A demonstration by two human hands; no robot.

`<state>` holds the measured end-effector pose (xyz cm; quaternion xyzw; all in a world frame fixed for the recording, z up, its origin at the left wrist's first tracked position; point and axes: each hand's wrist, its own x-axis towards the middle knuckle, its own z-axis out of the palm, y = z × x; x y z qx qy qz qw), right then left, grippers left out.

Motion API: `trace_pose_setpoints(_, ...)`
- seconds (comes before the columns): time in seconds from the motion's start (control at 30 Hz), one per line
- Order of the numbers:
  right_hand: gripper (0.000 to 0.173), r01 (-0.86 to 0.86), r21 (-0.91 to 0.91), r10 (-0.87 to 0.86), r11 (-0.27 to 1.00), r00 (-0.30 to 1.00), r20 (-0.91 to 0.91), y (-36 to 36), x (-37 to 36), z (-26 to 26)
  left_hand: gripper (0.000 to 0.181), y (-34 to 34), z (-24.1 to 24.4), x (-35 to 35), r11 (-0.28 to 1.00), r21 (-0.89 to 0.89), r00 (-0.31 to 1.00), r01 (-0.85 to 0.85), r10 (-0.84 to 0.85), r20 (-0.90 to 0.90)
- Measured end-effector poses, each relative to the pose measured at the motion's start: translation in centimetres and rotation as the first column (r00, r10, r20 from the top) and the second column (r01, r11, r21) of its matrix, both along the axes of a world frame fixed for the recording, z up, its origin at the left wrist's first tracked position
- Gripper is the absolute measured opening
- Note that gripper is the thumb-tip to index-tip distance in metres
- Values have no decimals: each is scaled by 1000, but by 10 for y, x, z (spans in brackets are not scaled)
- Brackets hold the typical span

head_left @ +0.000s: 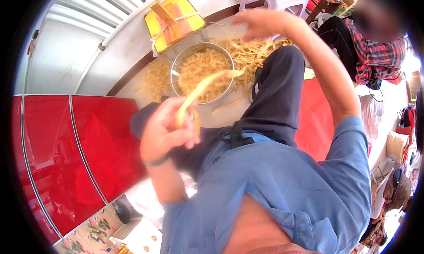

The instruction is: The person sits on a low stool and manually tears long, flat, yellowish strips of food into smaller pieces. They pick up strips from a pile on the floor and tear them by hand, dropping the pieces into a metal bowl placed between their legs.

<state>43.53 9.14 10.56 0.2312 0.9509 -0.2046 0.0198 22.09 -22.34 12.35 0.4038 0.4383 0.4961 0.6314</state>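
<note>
My left hand (170, 126) grips a long, pale-yellow pliable strip (205, 83) in front of my left thigh. The strip's free end reaches over a round metal basin (172, 73) to its right rim. Short yellowish cut pieces (202, 72) fill much of the basin. My right hand (260, 24) is blurred, stretched out above the far side of a heap of long yellowish strips (255, 53). Its fingers look apart, with nothing visible in them. Left of the basin, thin loose scraps (157, 77) lie on the floor.
Behind the basin leans a yellow block (154, 29) with wooden pieces tied on. Glossy red cabinet panels (106, 138) flank my left side. A white plastic stool (281, 0) stands beyond my right hand. Another person (377, 55) in a plaid shirt sits at the upper right.
</note>
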Motion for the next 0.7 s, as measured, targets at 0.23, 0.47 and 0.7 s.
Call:
trace_pose_setpoints(0.23, 33, -319, -115, 286, 941, 929, -233, -102, -18, 32, 58, 40, 4, 25, 997, -38, 997, 67, -69, -42)
trace_pose_setpoints(0.47, 25, 460, 472, -407, 752, 888, -216, 46, -7, -24, 19, 23, 3, 12, 962, -229, 972, 152, -187, -139)
trace_pose_setpoints(0.7, 18, 611, 547, -412, 573, 791, -452, 135, 17, 8, 18, -8, -23, -24, 957, -289, 989, 33, -72, -128)
